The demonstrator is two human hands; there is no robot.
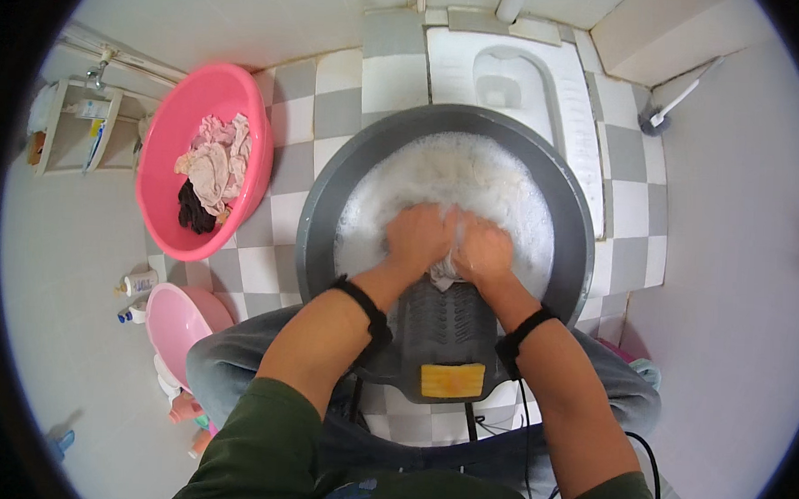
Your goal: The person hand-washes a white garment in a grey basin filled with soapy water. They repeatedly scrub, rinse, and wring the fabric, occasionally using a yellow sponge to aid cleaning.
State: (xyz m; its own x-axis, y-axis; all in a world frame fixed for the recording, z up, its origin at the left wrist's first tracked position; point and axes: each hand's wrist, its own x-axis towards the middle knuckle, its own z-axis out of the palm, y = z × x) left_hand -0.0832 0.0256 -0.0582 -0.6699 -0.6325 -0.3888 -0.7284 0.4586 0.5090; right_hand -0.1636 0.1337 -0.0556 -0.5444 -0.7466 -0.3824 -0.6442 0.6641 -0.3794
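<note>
Both my hands are together over a large grey plastic tub (328, 199) of sudsy water (369, 188). My left hand (419, 237) is closed around a bunched pale cloth (445, 273). Pressed close beside it, my right hand (485, 250) grips the same cloth. One end of the fabric hangs below my fists, at the upper end of the tub's built-in ridged washboard (446, 318). A yellow bar of soap (452, 380) rests in the recess at the near end of the board. Foam hides what lies in the water.
To the left stands a pink basin (158, 185) with crumpled clothes (210, 171) inside. A smaller pink basin (176, 320) is nearer me, beside bottles (140, 283). Beyond the tub lies a squat toilet (572, 116). A toilet brush (656, 119) leans at the right wall.
</note>
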